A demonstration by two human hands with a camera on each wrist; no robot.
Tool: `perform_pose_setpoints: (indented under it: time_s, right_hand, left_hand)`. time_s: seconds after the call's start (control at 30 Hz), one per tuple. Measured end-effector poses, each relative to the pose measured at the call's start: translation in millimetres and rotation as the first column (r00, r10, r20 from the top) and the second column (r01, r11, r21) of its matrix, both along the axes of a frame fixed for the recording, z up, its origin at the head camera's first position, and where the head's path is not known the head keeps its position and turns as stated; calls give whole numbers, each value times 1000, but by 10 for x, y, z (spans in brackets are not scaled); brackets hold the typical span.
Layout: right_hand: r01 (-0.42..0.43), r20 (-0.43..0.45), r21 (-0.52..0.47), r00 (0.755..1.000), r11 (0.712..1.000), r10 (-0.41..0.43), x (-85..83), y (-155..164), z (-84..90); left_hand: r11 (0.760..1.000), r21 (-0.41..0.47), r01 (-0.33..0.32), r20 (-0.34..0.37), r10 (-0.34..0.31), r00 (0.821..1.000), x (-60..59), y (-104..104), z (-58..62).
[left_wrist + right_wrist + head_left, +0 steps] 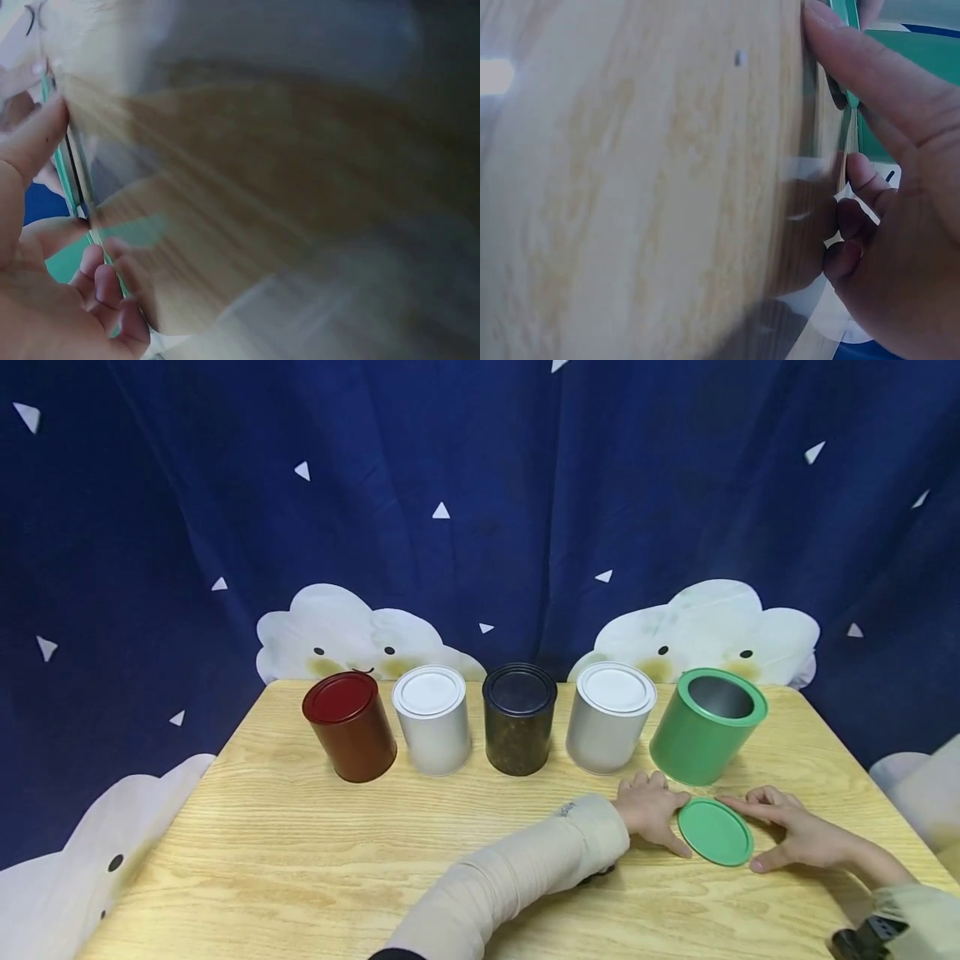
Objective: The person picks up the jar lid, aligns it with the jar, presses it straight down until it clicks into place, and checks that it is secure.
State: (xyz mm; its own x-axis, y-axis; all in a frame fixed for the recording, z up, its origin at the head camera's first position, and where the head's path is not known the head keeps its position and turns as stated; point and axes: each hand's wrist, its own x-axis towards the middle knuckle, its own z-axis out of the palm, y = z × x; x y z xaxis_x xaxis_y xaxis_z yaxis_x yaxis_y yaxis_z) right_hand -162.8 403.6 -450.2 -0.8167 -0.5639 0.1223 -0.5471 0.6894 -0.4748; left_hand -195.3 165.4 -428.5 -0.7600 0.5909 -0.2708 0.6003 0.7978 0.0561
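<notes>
A flat green lid (715, 832) lies on the wooden table (300, 860), in front of an open green tin (705, 727) that tilts away. My left hand (660, 814) holds the lid's left edge with curled fingers. My right hand (780, 835) holds its right edge between forefinger and thumb. Up close in the left wrist view, the left hand (45, 300) has the thin green lid edge (64, 172) between thumb and fingers. The right wrist view shows the right hand (900, 225) on the table beside the lid's rim (847, 142).
Left of the green tin stands a row of lidded tins: silver (609, 717), black (519, 718), white (432, 720) and dark red (349, 727). A dark blue curtain with white clouds hangs behind the table.
</notes>
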Motion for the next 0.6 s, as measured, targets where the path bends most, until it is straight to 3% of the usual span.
perform_pose_setpoints:
  time_s: [0.3, 0.6]
  right_hand:
    - [-16, -89, 8, 996, 1000, 16, -27, -2, -24]
    - [9, -68, 3, 998, 1000, -8, -23, -8, -26]
  left_hand:
    - [1000, -17, -8, -70, 7, 998, 20, 59, -18]
    - [999, -28, -20, -56, 19, 998, 32, 80, -7]
